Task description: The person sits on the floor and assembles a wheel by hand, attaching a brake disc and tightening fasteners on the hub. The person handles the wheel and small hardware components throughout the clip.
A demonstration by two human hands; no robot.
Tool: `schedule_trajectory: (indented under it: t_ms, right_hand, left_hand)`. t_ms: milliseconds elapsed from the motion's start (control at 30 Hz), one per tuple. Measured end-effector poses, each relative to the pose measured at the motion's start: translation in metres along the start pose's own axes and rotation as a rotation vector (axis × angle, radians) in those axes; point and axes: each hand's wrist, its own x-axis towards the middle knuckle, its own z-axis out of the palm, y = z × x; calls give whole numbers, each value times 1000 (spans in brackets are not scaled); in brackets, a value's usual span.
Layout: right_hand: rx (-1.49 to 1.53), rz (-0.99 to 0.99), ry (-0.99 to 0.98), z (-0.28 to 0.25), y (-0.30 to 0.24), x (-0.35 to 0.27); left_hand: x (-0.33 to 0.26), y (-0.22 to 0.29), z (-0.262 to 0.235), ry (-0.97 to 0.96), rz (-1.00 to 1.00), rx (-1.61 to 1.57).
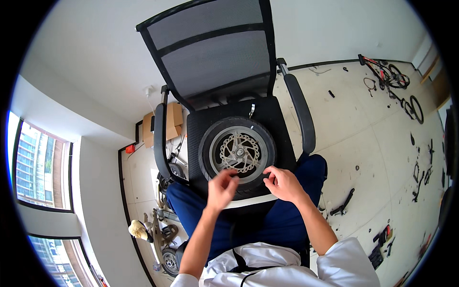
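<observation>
A small wheel (271, 143) with a black tyre, grey rim and perforated silver brake disc (240, 152) lies flat on the black seat of an office chair (193, 136) in front of me. My left hand (223, 188) is over the near left part of the tyre; motion smears its fingertips, so its grip is unclear. At the near right edge of the tyre is my right hand (284, 183), its fingers bent and apart, with nothing visible between them. Beyond the wheel, a small silver metal lever-like piece (252, 110) lies on the seat.
Armrests (301, 112) flank the seat, and a mesh backrest (217, 57) rises behind it. A cardboard box (173, 125) and a partly dismantled scooter (160, 229) are on the left. Bicycle parts (389, 79), a black curved piece (343, 203) and several tools (381, 241) lie about the floor on the right.
</observation>
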Motion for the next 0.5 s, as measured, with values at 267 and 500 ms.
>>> schedule_trajectory:
  t_ms: [267,500]
  right_hand:
    - [-90,-1,22,-2,4,-5]
    - [-123,-22,16,1,6,-5]
  left_hand:
    - [71,27,-8,88,143,108]
    - [38,25,18,-42,164,46]
